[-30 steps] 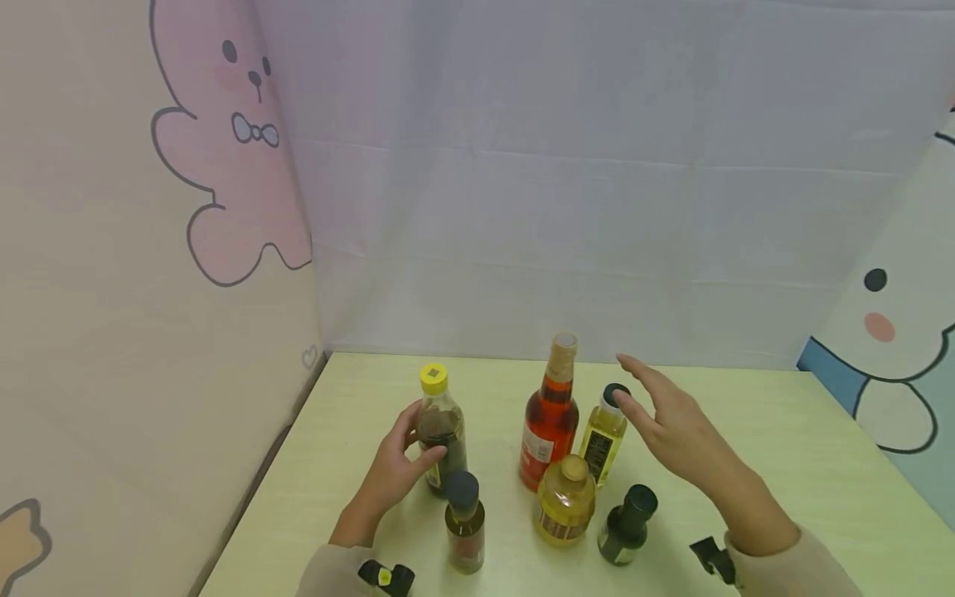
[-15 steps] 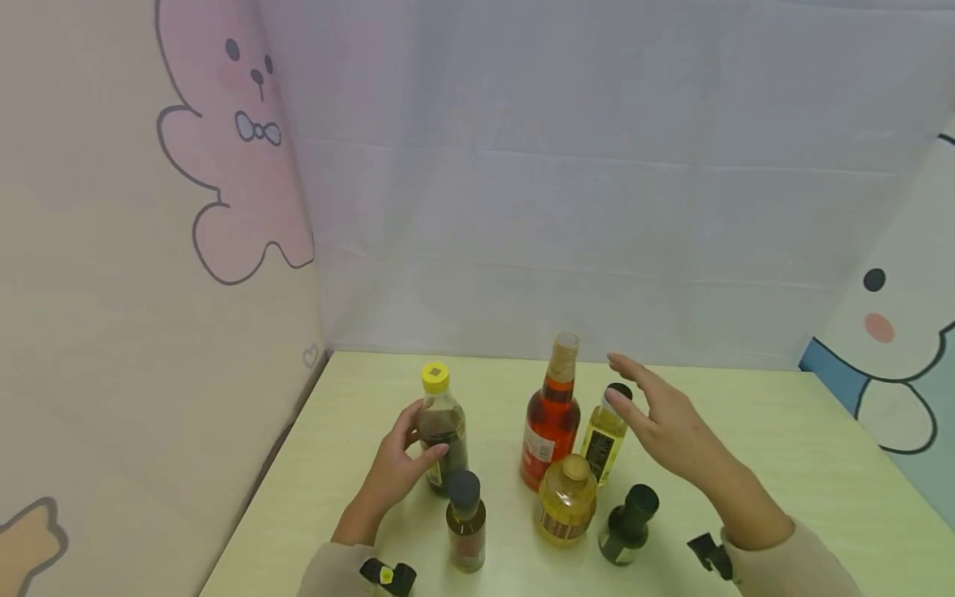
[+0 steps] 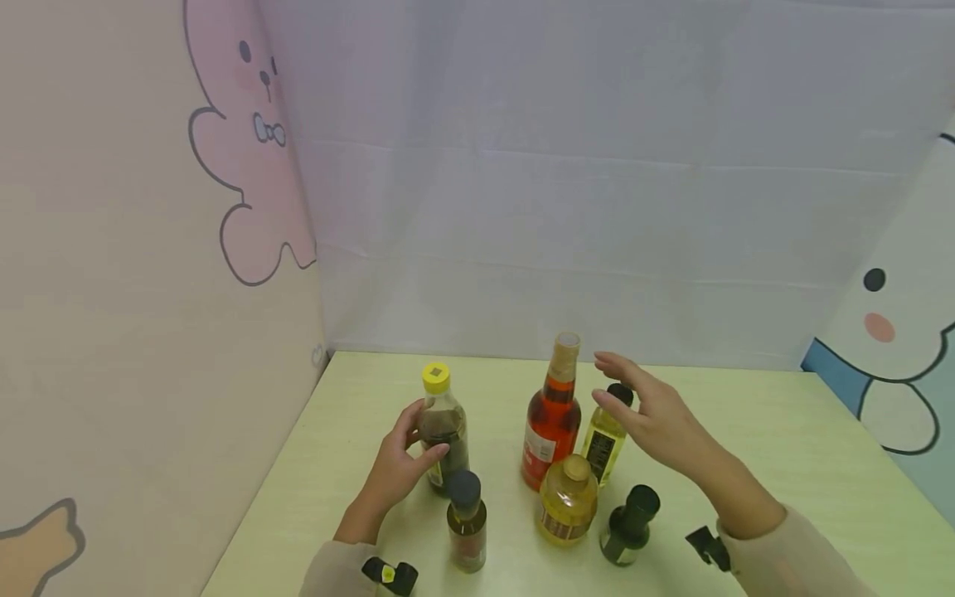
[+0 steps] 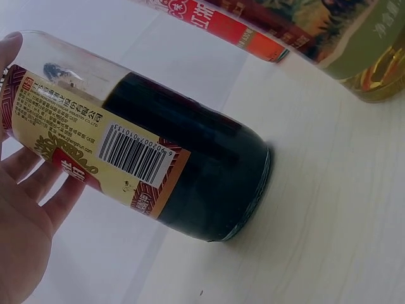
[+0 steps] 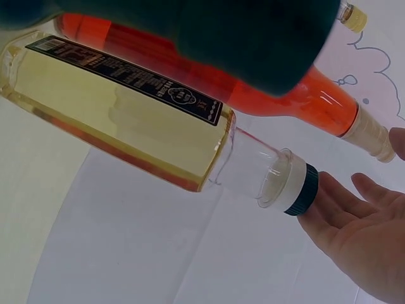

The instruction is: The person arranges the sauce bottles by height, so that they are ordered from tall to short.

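Note:
On the left of the table stands a yellow-capped vinegar bottle, dark liquid inside. My left hand holds it from the left side, thumb across its near face; the left wrist view shows fingers around its label. My right hand hovers over the right side with fingers spread and relaxed. It is nearest the dark cap of a slim yellow oil bottle; whether it touches that cap I cannot tell. Left of it a tall red bottle stands upright, its neck near my fingers.
In front are a round golden bottle, a short dark green bottle and a small dark-capped bottle. All stand on a pale table. A grey-white curtain hangs behind, a cartoon-printed wall at left.
My right hand has moved a little to the left, over the oil bottle's cap towards the red bottle's neck. The left hand stays on the vinegar bottle, and the head view turned slightly left.

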Available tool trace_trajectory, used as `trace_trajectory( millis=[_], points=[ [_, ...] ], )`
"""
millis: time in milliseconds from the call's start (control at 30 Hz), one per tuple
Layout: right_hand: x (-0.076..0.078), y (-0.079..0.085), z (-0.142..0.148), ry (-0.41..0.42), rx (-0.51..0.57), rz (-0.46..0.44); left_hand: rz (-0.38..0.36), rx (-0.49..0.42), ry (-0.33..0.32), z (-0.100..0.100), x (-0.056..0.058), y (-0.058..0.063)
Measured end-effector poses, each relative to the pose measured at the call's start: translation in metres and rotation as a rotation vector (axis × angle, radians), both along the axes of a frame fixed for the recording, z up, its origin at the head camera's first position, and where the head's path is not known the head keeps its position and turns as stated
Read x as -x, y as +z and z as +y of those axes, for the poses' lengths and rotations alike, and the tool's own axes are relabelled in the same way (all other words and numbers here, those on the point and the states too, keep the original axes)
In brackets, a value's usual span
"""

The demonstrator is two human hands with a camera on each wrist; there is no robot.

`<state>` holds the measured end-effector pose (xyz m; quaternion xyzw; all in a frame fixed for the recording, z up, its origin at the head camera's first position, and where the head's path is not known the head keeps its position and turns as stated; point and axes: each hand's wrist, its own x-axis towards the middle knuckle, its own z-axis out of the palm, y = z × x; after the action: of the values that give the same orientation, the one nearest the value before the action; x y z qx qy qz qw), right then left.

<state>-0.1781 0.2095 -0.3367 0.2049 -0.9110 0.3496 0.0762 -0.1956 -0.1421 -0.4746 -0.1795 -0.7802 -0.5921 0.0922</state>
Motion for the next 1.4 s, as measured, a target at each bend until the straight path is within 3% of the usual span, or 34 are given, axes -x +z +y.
trace_trajectory(
  millis=[633,833,1133,1400],
  points=[
    [0.013,-0.001,-0.016,0.052,0.073,-0.079,0.014,0.013,0.001,-0.001,0.002,-0.001],
    [0.014,-0.001,-0.020,0.064,0.085,-0.066,0.017,0.017,0.006,-0.002,0.002,-0.001],
    [0.021,-0.004,-0.031,0.086,0.222,-0.099,0.022,0.020,0.017,-0.002,0.001,-0.001],
    [0.023,-0.007,-0.038,0.048,0.281,-0.132,0.016,0.014,0.011,-0.001,0.002,-0.001]
  ],
)
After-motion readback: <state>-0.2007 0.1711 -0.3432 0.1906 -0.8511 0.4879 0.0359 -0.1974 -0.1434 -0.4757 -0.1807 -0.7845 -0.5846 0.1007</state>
